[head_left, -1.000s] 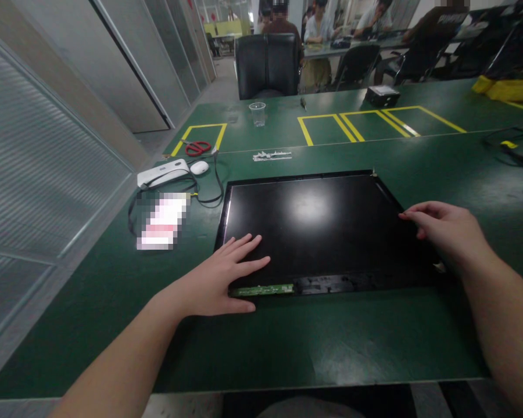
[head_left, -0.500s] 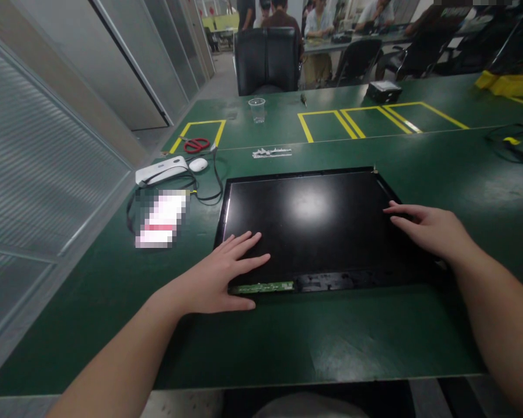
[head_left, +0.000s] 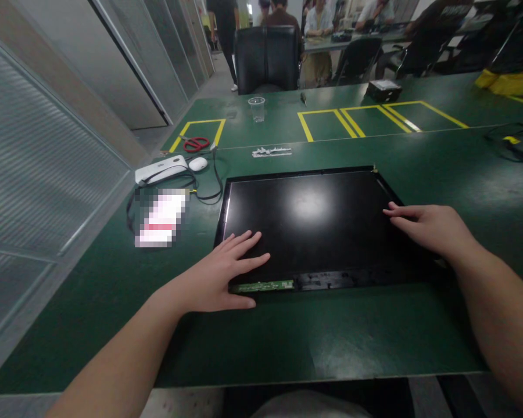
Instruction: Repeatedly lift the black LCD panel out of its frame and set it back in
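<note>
A black flat display panel (head_left: 314, 232) lies face up on the green table, with light glaring on its dark surface. Along its near edge runs a narrow green circuit board (head_left: 268, 285). My left hand (head_left: 229, 270) rests spread over the panel's near left corner, fingers on the screen and thumb below the circuit board. At the right edge, my right hand (head_left: 433, 226) has its fingers stretched inward over the frame, thumb and forefinger close together. Nothing shows between them. A small light tab (head_left: 375, 169) stands at the panel's far right corner.
Left of the panel lie red-handled scissors (head_left: 196, 144), a white power bank-like bar (head_left: 161, 170), a white mouse-like object (head_left: 197, 164), dark cables and a blurred-out phone-like rectangle (head_left: 163, 217). Farther off stand a clear plastic cup (head_left: 257, 109), a black box (head_left: 383, 90) and a chair (head_left: 268, 58).
My left hand has stayed put on the panel. The right thumb has drawn slightly nearer the forefinger. Beyond the table, a person in dark clothes has stepped into fuller view beside the chair.
</note>
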{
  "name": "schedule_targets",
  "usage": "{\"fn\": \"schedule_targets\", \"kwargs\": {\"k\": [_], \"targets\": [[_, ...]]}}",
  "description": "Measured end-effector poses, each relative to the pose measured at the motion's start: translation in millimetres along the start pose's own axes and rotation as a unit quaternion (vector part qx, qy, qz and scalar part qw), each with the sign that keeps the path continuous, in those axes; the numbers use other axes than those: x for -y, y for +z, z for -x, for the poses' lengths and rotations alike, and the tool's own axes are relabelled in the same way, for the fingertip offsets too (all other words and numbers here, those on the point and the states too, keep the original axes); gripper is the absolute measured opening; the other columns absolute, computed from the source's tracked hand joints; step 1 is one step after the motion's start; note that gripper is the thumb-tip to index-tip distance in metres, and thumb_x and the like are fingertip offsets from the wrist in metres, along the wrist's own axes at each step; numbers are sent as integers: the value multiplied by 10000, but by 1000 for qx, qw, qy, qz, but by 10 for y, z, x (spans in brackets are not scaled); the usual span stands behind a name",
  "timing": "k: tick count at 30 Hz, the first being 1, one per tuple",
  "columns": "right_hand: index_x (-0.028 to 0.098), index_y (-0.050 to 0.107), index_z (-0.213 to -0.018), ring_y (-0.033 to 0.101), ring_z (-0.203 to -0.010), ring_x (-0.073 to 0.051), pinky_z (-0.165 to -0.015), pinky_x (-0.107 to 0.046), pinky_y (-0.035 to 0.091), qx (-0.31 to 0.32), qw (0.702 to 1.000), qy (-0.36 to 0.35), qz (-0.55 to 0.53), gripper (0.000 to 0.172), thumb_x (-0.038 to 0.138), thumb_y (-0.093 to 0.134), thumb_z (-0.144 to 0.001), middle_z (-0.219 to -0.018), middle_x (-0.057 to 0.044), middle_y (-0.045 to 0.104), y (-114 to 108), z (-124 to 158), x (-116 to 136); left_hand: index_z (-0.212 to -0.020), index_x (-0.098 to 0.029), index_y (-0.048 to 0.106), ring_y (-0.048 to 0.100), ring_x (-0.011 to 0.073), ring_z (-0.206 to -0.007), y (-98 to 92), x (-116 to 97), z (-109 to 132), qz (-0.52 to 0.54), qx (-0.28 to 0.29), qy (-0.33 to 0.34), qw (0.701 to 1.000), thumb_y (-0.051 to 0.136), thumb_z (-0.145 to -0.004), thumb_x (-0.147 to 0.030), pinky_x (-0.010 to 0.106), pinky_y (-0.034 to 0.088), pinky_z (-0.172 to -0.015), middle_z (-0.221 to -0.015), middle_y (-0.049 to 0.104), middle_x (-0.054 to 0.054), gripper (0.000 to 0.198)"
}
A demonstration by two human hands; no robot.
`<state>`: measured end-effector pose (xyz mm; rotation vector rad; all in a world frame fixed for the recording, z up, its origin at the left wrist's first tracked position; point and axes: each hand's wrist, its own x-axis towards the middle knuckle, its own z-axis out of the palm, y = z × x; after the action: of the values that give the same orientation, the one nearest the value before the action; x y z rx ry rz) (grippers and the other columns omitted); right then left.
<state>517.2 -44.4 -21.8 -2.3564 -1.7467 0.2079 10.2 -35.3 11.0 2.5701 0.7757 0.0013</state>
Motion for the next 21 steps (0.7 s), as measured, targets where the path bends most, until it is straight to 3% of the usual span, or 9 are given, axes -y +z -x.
{"fn": "schedule_targets", "kwargs": {"k": [5,15,21], "targets": [[383,843,-1162,721,-1225,-305,-1011,-431,568,25,999,-12,22,457,558,589,-825,-1315,56,763,-30,-7,8,-1640,-277,485,180,487,-1627,-3,-14,-13,-6,8,-8,1000,827,-885,-524,726,211,-1261,-1785,189,195,865],[373,840,-1176,737,-1187,-300,-943,-410,583,25,999,-34,32,481,567,586,-817,-1294,41,776,-29,13,-29,-1646,-301,470,176,474,-1631,-7,-17,0,8,3,-4,1000,833,-885,-508,721,187,-1269,-1789,179,177,868],[357,866,-1056,743,-1149,-308,-949,-427,568,-28,998,-2,-52,407,517,622,-772,-1208,23,813,-18,95,75,-1619,-299,517,208,489,-1621,-14,-11,-16,17,-3,-13,1000,878,-839,-500,733,213,-1257,-1782,226,180,882]]}}
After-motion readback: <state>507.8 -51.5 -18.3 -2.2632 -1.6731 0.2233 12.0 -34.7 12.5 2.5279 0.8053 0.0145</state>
